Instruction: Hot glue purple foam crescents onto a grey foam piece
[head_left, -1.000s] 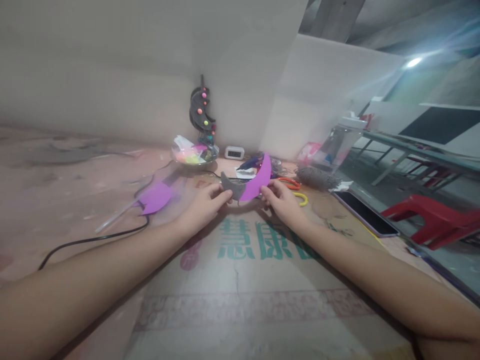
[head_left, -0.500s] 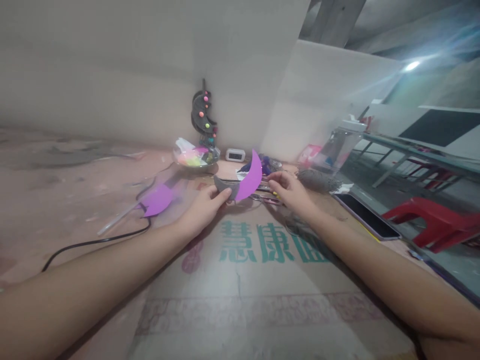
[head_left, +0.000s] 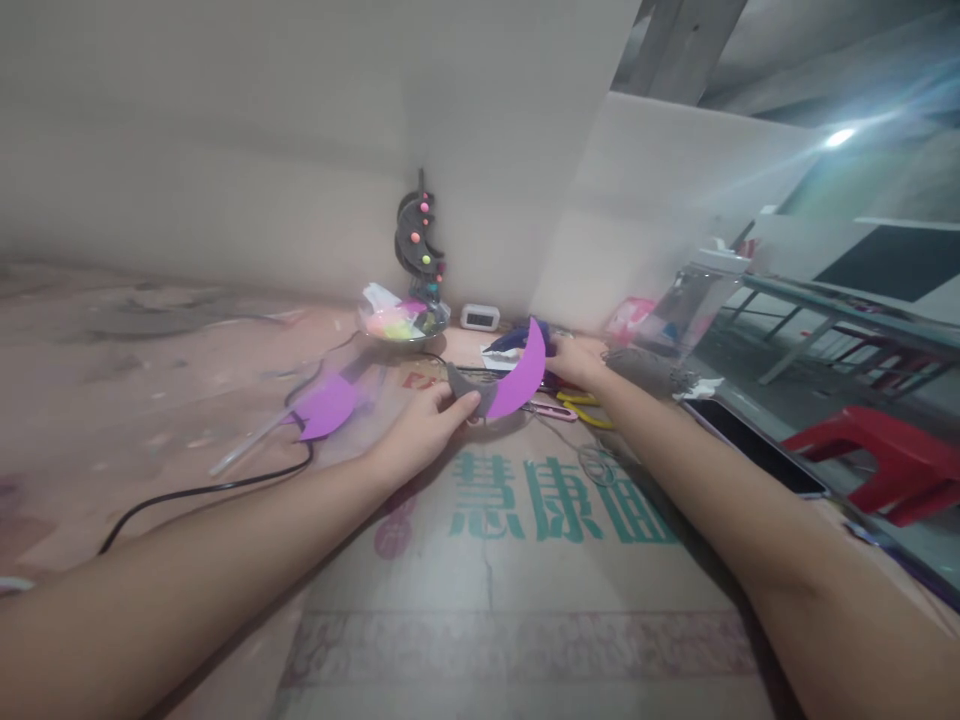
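Observation:
A crescent (head_left: 517, 378) of purple paper joined to a grey piece points upward, its grey end pinched between the thumb and fingers of my left hand (head_left: 431, 425). Behind it, my right hand (head_left: 576, 360) reaches to a dark blue glue gun (head_left: 517, 340), with fingers curled at its handle. The crescent partly hides the glue gun. Below my right hand lie yellow-handled pliers (head_left: 589, 408) and a pink-handled tool (head_left: 553, 411). A thin loop of wire or string (head_left: 596, 464) is on the cardboard (head_left: 525, 580).
Beyond stand a grey crescent ornament with coloured balls (head_left: 416, 235), a clear bowl of scraps (head_left: 405, 335) and a small digital clock (head_left: 480, 318). A purple cutout (head_left: 328, 405), a clear stick (head_left: 251, 445) and a black cord (head_left: 202, 488) lie left. A phone (head_left: 754, 445) and clear jar (head_left: 697, 300) are right.
My right hand has moved forward from above the tools to the glue gun, uncovering the pliers' yellow handles. My left hand keeps hold of the crescent. The view has shifted slightly.

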